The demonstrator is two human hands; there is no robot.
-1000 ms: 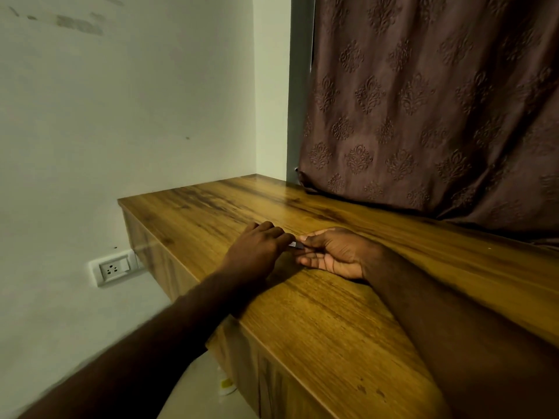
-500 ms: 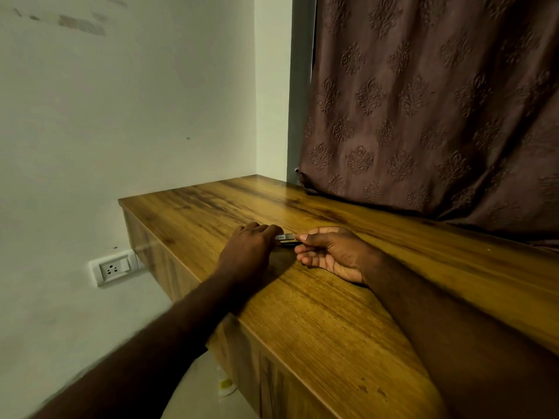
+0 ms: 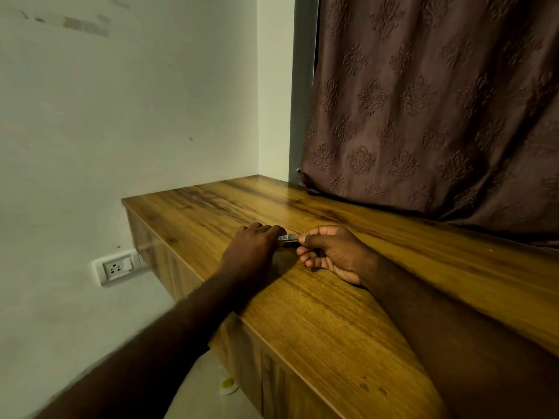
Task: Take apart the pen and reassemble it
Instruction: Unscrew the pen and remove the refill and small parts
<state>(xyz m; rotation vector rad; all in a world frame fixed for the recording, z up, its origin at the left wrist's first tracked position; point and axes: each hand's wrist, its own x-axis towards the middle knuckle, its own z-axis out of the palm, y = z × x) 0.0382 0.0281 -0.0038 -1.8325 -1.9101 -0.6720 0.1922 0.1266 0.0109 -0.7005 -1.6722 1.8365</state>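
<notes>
The pen [image 3: 289, 238] lay level just above the desk [image 3: 317, 322], spanning the short gap between the two hands, and only a small pale and dark stretch of it showed. The left hand [image 3: 252, 252], knuckles up, had its fingers [image 3: 276, 229] curled closed over the pen's left end. The right hand [image 3: 332, 252], palm turned toward the left hand, pinched the right end between thumb and forefinger, the other fingers loosely bent below. Both forearms rested on the desk, near a patterned curtain [image 3: 423, 101].

Pen [image 3: 289, 238] — short silvery stretch, level
</notes>
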